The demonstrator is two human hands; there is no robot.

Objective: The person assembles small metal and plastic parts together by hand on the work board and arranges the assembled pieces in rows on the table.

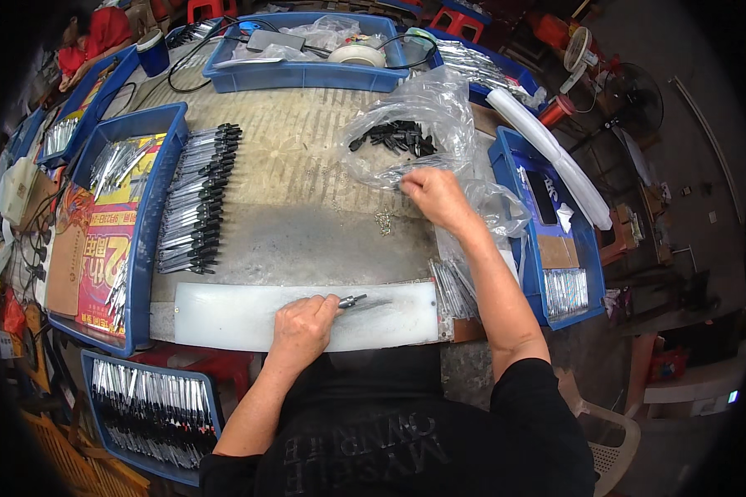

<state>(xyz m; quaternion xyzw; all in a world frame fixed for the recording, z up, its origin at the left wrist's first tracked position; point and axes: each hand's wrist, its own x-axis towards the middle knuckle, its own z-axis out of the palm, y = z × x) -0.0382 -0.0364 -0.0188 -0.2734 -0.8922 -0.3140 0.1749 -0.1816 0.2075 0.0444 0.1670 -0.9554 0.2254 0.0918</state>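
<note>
My left hand is closed around a pen barrel, whose dark tip sticks out to the right above a white board at the table's near edge. At the mouth of a clear plastic bag, my right hand has its fingers pinched together; whatever they hold is hidden. Small black plastic parts lie heaped in the bag, just beyond that hand. Tiny metal pieces form a little pile to its left. Silver pen barrels lie at the board's right end.
A stack of pens with black ends lines the table's left side, beside a blue tray. Another blue tray stands at the back. To the right is a blue tray with a rolled plastic sheet across it. A pen-filled tray sits lower left.
</note>
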